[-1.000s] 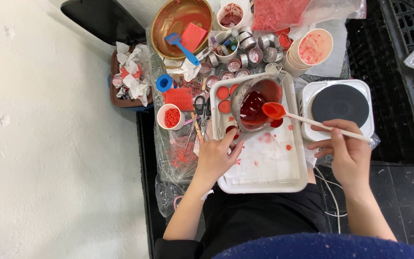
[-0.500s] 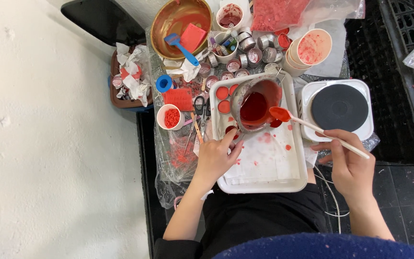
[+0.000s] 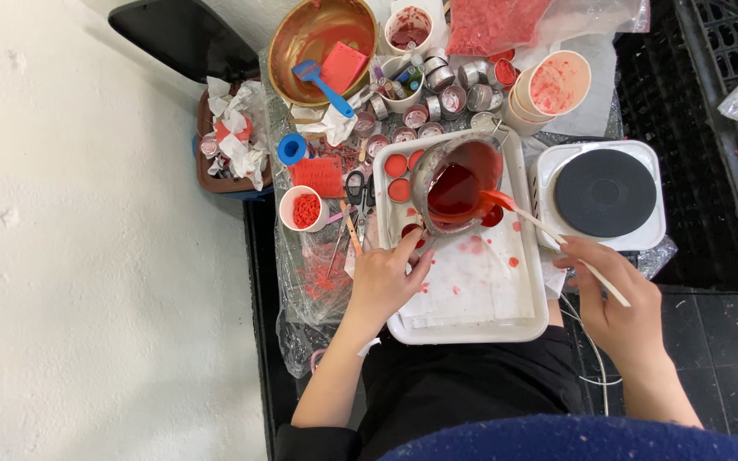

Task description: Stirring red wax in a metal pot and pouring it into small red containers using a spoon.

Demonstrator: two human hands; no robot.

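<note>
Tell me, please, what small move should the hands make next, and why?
Probably tip the pot a little more. The left hand holds its handle and it already leans, red liquid pooled on the low side. The right hand holds a spoon at the rim, its bowl red. Filled red tins sit in the tray beside it.

1. You have two hands at work: left hand (image 3: 383,282), right hand (image 3: 618,303).
2. One small metal pot (image 3: 454,183) of red liquid.
3. One white tray (image 3: 471,329).
4. One hot plate (image 3: 604,192).
5. One copper bowl (image 3: 318,34).
6. One pair of scissors (image 3: 354,186).
</note>
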